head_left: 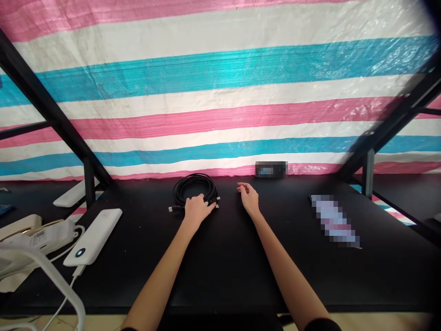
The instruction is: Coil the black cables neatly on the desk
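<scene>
A coil of black cable [177, 189] with light-coloured metal plugs at its ends lies near the back of the black table. My left hand [197, 208] rests on the coil's near side, its fingers closed over the cable and its thumb stretched to the right by the plugs. Part of the cable is hidden under that hand. To the right of the coil, my right hand [249, 198] hovers at or just above the table, its fingers loosely bent and a little apart. Nothing shows in it, and it does not touch the coil.
A white power bank [98, 236] with a cable plugged in lies left. Beyond it are a white power strip [51, 236] and a white curved tube [62, 280]. A blurred box [271, 169] stands at the back; a blurred phone-like slab [334, 220] lies right. Black frame bars [65, 128] flank the table.
</scene>
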`<state>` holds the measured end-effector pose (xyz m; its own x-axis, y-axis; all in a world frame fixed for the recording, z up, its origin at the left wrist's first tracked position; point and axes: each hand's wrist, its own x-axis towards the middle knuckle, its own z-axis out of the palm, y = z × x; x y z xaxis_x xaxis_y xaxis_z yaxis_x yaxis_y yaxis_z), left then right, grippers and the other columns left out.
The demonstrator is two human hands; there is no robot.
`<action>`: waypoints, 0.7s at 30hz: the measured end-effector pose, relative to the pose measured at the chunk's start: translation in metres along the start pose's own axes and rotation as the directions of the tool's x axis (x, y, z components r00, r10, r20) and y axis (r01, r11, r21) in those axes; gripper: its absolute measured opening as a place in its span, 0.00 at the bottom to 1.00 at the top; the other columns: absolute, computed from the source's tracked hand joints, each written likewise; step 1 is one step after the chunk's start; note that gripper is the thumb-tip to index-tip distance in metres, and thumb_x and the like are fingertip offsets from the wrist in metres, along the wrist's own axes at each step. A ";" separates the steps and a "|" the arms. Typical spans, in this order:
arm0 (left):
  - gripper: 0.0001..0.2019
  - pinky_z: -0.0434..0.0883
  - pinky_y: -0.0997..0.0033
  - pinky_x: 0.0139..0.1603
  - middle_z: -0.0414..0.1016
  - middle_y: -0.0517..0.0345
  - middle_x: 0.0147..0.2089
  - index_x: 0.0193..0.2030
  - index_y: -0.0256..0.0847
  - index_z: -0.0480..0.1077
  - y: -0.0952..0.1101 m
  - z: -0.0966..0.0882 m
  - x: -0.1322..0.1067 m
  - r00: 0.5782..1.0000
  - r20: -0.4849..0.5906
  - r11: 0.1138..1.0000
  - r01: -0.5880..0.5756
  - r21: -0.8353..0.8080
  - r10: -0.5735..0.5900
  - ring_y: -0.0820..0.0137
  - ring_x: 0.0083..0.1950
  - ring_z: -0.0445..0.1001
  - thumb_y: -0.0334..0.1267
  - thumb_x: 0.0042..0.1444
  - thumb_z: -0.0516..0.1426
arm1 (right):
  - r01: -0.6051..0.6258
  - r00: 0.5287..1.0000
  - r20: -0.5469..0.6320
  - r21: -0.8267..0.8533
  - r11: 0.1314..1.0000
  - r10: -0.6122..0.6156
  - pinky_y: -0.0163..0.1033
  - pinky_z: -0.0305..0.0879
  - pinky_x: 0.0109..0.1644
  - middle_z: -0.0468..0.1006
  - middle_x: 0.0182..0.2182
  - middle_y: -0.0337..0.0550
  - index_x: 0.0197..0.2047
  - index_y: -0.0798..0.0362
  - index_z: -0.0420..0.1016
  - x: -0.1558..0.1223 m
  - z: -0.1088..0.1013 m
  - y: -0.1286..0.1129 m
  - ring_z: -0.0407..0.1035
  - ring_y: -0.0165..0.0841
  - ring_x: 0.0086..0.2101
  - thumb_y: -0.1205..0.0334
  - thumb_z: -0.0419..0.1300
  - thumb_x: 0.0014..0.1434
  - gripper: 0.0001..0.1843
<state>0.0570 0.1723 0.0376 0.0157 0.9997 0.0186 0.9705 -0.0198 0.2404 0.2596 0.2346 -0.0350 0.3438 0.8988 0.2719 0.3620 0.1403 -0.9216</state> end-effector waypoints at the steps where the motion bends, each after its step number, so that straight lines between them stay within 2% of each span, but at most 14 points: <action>1: 0.24 0.64 0.58 0.49 0.78 0.42 0.41 0.41 0.37 0.71 -0.003 -0.002 0.001 0.999 0.022 1.000 0.031 -0.002 -0.031 0.52 0.47 0.74 0.58 0.51 0.52 | 0.001 1.000 0.001 -0.003 1.000 -0.001 0.43 0.65 0.44 0.79 0.32 0.44 0.40 0.51 0.75 0.000 0.000 0.000 0.73 0.37 0.35 0.56 0.50 0.55 0.16; 7: 0.28 0.63 0.59 0.51 0.75 0.40 0.48 0.43 0.38 0.72 -0.033 -0.022 0.006 0.960 0.162 0.973 0.231 -0.007 -0.227 0.51 0.52 0.71 0.59 0.45 0.53 | 0.002 1.000 0.011 -0.018 1.000 -0.001 0.43 0.65 0.44 0.79 0.31 0.44 0.40 0.52 0.75 -0.001 -0.001 -0.003 0.73 0.37 0.34 0.57 0.50 0.55 0.16; 15: 0.28 0.55 0.54 0.58 0.72 0.42 0.54 0.49 0.40 0.69 -0.068 -0.042 0.009 0.899 0.229 0.927 0.374 0.042 -0.373 0.52 0.58 0.67 0.58 0.48 0.53 | 0.013 1.000 0.010 -0.005 1.000 -0.013 0.43 0.65 0.44 0.79 0.31 0.45 0.40 0.52 0.75 -0.002 -0.001 -0.003 0.73 0.38 0.34 0.57 0.51 0.54 0.15; 18: 0.24 0.56 0.55 0.57 0.72 0.42 0.55 0.51 0.40 0.68 -0.076 -0.046 0.008 0.888 0.196 0.910 0.410 0.066 -0.415 0.53 0.59 0.66 0.51 0.49 0.55 | 0.020 1.000 0.009 -0.002 1.000 -0.020 0.43 0.65 0.44 0.79 0.31 0.45 0.40 0.52 0.75 -0.002 0.000 -0.003 0.73 0.38 0.34 0.58 0.51 0.54 0.15; 21: 0.22 0.57 0.54 0.56 0.72 0.45 0.55 0.52 0.42 0.67 -0.081 -0.045 0.009 0.901 0.122 0.909 0.413 0.059 -0.417 0.53 0.59 0.66 0.45 0.49 0.57 | 0.020 1.000 0.006 0.004 1.000 -0.020 0.43 0.65 0.44 0.79 0.30 0.44 0.39 0.52 0.75 -0.002 0.000 -0.003 0.73 0.37 0.34 0.58 0.51 0.54 0.15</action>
<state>-0.0325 0.1818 0.0615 -0.3613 0.9102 -0.2024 0.9028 0.3958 0.1684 0.2579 0.2326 -0.0330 0.3312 0.8985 0.2881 0.3652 0.1595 -0.9172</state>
